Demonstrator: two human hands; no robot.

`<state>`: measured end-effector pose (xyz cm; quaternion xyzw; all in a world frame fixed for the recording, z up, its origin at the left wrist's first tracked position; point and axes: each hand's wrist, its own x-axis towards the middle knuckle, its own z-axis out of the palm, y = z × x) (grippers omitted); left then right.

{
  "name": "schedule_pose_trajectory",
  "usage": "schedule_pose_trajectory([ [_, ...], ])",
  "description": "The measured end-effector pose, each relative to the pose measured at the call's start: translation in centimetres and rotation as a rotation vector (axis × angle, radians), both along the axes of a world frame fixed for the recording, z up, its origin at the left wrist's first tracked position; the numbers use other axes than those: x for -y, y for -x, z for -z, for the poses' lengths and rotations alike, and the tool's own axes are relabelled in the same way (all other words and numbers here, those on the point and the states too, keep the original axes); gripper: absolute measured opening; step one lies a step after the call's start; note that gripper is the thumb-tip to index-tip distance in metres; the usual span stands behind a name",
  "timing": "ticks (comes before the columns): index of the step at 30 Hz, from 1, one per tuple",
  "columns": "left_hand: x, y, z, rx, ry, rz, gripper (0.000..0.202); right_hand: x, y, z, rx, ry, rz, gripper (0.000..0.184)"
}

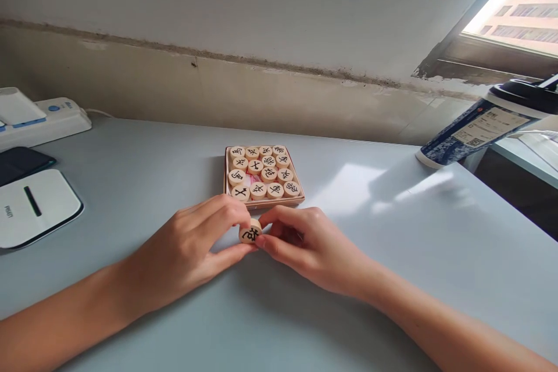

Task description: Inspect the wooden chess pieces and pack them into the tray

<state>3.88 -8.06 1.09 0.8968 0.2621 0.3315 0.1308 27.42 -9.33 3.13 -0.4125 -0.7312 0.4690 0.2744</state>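
A round wooden Chinese chess piece with a black character stands tilted on edge, its face toward me. My left hand has its index finger at the piece's top left and its thumb below it. From the other side, my right hand pinches the piece's right edge between thumb and index finger. Just beyond the fingers lies a shallow square box holding rows of similar pieces, with black characters facing up. Part of its near left corner is hidden by my left hand.
At the left are a white device with a black slot, a dark phone-like object and a white power strip. A blue patterned cup with a black lid stands at the right table edge. A wall bounds the table's back.
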Motion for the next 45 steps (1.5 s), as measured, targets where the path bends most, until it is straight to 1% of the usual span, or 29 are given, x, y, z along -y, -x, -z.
schedule_pose_trajectory([
  [2,0.2,0.0,-0.1,-0.005,0.042,-0.034,0.019,0.1,-0.1,-0.1,-0.024,0.000,0.017,0.010],
  [4,0.3,-0.1,-0.3,0.016,0.101,-0.105,0.013,0.1,-0.2,-0.2,-0.025,-0.017,0.048,0.005],
  [6,0.3,-0.1,-0.5,0.029,0.197,-0.166,0.009,0.0,-0.3,-0.2,-0.004,-0.049,0.067,0.003],
  [7,0.2,-0.1,-0.6,0.019,0.262,-0.177,0.013,0.0,-0.3,-0.2,0.007,-0.070,0.069,0.004],
  [10,0.1,0.0,-0.9,-0.048,0.454,-0.148,0.036,0.0,-0.4,0.3,0.021,-0.162,0.060,0.006],
  [13,0.0,0.2,-1.0,-0.098,0.575,-0.116,0.051,0.1,-0.5,0.8,0.048,-0.311,0.037,0.010],
  [15,0.0,0.2,-1.1,-0.114,0.645,-0.101,0.055,0.1,-0.5,0.9,0.085,-0.420,0.026,0.015],
  [17,0.0,0.2,-1.1,-0.110,0.712,-0.085,0.057,0.2,-0.6,1.0,0.106,-0.498,0.025,0.018],
  [19,0.0,0.1,-1.2,-0.090,0.764,-0.073,0.058,0.3,-0.6,1.0,0.106,-0.538,0.021,0.019],
  [22,-0.1,-0.1,-1.4,-0.073,0.827,-0.105,0.058,0.5,-0.6,1.1,0.105,-0.561,0.003,0.019],
  [25,-0.2,-0.2,-1.5,-0.091,0.914,-0.156,0.054,0.6,-0.6,1.1,0.114,-0.540,-0.009,0.019],
  [27,-0.2,-0.1,-1.6,-0.082,0.959,-0.165,0.049,0.7,-0.6,1.1,0.113,-0.523,-0.017,0.021],
  [31,-0.5,0.0,-1.6,-0.017,0.972,-0.154,0.045,0.8,-0.6,0.8,0.076,-0.494,-0.029,0.023],
  [33,-0.7,0.0,-1.7,0.036,0.962,-0.155,0.042,0.8,-0.6,0.5,0.068,-0.425,-0.048,0.026],
  [37,-0.8,-0.1,-1.8,0.127,0.928,-0.175,0.039,0.4,-0.5,0.2,0.042,-0.257,-0.063,0.038],
  [40,-0.7,-0.2,-1.7,0.126,0.929,-0.177,0.043,0.2,-0.4,0.1,-0.005,-0.158,-0.047,0.030],
  [45,-0.6,0.0,-1.2,0.051,0.957,-0.212,0.048,0.0,-0.3,0.1,-0.009,-0.117,-0.052,0.013],
])
